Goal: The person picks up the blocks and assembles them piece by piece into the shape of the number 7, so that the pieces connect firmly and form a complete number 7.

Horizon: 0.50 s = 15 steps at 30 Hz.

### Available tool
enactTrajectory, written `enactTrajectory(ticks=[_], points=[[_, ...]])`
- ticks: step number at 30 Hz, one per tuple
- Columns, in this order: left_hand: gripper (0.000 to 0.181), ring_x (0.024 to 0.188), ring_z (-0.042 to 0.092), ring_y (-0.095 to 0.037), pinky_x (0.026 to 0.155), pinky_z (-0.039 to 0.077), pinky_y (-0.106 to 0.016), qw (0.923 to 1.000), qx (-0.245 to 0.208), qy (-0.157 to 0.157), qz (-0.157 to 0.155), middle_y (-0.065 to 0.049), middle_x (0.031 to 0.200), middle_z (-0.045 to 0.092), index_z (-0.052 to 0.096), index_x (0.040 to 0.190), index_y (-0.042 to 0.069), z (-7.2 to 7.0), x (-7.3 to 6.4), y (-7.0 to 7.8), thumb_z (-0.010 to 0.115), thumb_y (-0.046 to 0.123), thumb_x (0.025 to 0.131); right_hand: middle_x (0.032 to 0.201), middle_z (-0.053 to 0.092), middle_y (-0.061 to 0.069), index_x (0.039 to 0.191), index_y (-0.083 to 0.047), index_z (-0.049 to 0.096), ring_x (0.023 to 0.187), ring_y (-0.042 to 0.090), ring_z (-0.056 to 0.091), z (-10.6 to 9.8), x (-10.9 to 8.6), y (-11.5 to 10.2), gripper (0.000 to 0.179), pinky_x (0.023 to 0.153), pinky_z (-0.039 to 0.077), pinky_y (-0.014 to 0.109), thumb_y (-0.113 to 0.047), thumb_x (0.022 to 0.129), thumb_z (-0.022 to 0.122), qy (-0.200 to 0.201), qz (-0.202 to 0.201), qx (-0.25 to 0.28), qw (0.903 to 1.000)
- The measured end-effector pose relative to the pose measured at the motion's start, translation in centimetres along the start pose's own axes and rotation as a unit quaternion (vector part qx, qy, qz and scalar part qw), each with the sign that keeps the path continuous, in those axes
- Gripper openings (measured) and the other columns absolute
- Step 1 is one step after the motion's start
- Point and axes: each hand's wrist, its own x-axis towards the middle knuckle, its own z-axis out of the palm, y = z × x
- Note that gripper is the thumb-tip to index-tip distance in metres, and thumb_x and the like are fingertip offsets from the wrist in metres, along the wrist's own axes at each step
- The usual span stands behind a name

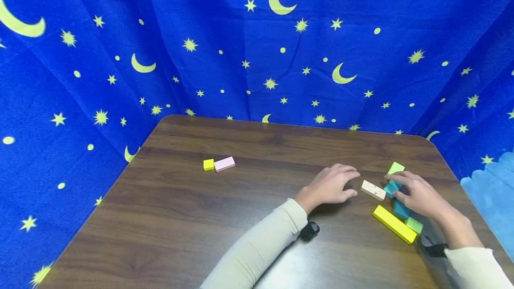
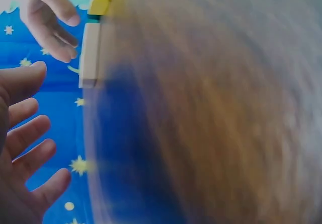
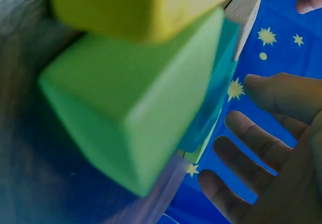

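Note:
At the right of the table, a plain wood block (image 1: pixel 373 190) lies between the two hands. My left hand (image 1: pixel 331 185) is just left of it, fingers apart and nothing in them. Above two teal blocks (image 1: pixel 400 210) my right hand (image 1: pixel 421 195) hovers with loosely bent fingers; the right wrist view shows its fingers (image 3: pixel 251 133) spread and holding nothing. It partly covers the farther teal block (image 1: pixel 391 188). A light green block (image 1: pixel 396 167) lies beyond the teal ones, and a green block (image 1: pixel 414 225) nearer. Beside them is a long yellow block (image 1: pixel 395 224).
Farther left on the brown table (image 1: pixel 172 217), a small yellow block (image 1: pixel 208 164) sits against a pale pink block (image 1: pixel 225 164). A blue curtain (image 1: pixel 225 12) with moons and stars hangs behind the table and along its sides.

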Motion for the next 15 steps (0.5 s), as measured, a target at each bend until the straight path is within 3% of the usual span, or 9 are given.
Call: enactTrajectory(ticks=[9,15], points=[[0.054,0.138,0.045,-0.006,0.108,0.044,-0.023,0.9992,0.024,-0.030,-0.012,0.015,0.154,0.044,0.047,0.147,0.032,0.5,1.4,1.0,0.058,0.047,0.097,0.115,0.062,0.025,0.119,-0.009,0.069,0.102,0.046,0.061,0.3,0.3,0.5,0.034,0.078,0.050,0.061,-0.010,0.086,0.072,0.029,-0.026,-0.002,0.9992],[0.050,0.139,0.044,-0.004,0.106,0.045,-0.021,0.9965,0.045,-0.069,0.009,0.018,0.157,0.038,0.046,0.147,0.037,1.1,2.2,2.2,0.056,0.045,0.098,0.113,0.061,0.027,0.114,-0.007,0.072,0.097,0.043,0.061,0.9,-0.1,0.5,0.029,0.076,0.050,0.059,-0.010,0.086,0.072,0.031,-0.017,-0.010,0.9993]])
